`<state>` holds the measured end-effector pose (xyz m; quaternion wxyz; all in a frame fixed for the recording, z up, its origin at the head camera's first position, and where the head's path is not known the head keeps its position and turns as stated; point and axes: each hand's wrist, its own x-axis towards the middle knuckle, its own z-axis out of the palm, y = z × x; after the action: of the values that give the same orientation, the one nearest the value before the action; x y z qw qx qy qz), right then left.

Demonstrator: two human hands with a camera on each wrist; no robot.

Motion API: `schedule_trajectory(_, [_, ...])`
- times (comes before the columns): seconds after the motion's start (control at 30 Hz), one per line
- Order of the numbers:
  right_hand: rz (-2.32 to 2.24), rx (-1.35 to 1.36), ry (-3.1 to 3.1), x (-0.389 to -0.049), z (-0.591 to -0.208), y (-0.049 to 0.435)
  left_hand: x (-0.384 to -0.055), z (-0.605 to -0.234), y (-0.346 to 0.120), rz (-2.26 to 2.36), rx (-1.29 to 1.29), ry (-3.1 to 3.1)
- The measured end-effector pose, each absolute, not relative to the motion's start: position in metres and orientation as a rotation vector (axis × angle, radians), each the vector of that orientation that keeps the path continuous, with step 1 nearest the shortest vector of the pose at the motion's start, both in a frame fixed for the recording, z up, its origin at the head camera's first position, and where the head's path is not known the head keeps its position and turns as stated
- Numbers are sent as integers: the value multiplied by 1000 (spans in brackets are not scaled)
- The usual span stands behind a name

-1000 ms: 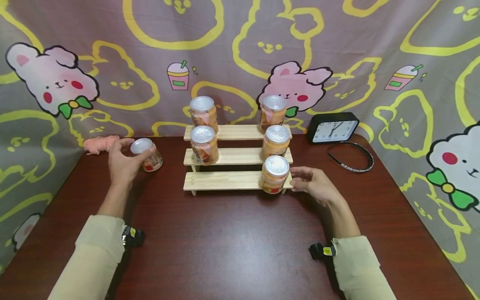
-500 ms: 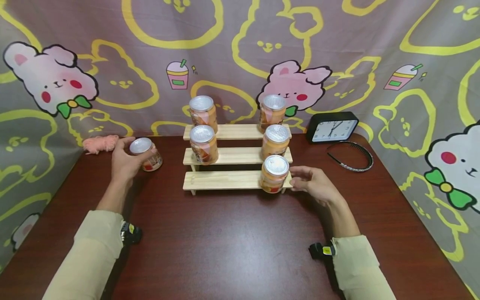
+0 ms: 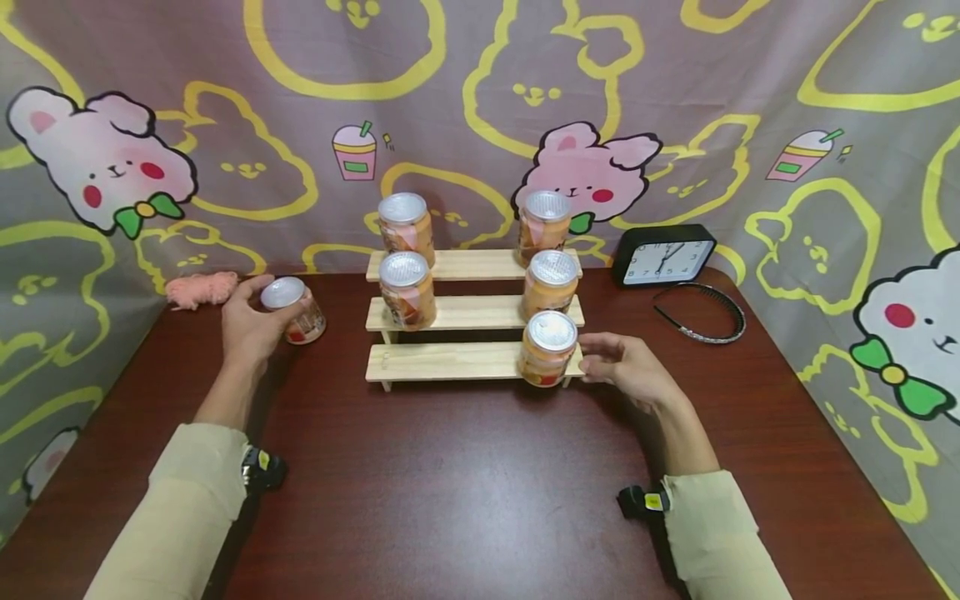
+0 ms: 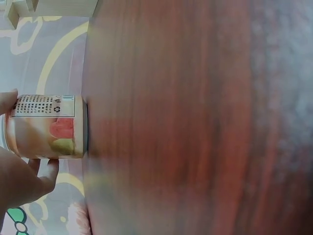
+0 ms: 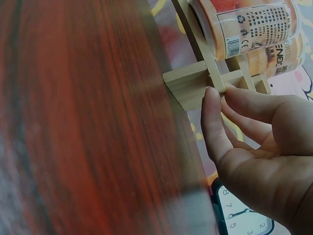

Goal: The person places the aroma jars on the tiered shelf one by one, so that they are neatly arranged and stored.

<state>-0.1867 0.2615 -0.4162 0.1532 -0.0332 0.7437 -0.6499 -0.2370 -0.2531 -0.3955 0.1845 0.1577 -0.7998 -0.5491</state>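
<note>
On the table's left side, my left hand (image 3: 251, 329) grips an upright can (image 3: 306, 323) with a silver lid. The left wrist view shows its thumb and fingers on opposite sides of this can (image 4: 41, 127), whose base is at the tabletop. My right hand (image 3: 630, 367) pinches the right end of the lowest step of a three-step wooden rack (image 3: 450, 361). In the right wrist view, thumb and index fingertip of the right hand (image 5: 259, 147) meet at the board's corner. Right beside them, a similar can (image 3: 547, 357) stands on that lowest step.
The middle step bears a can at its left (image 3: 408, 296) and a can at its right (image 3: 551, 292). Two more cans stand on the top step. A black clock (image 3: 665, 256) and a headband (image 3: 738, 321) lie right of the rack. Pink yarn (image 3: 201, 290) lies at far left.
My left hand has shifted slightly to the right around the can, showing more of the pink yarn. The right hand, rack and cans stay as they were.
</note>
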Motion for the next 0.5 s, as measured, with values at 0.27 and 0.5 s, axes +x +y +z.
schedule_trajectory(0.27, [-1862,-91,2136,-187,-416,261,-230,-389,-250,-1539,431,-2254])
schedule_trajectory(0.5, [-1848,-87,2153,-188,-416,262,-224,-379,-246,-1503,423,-2326])
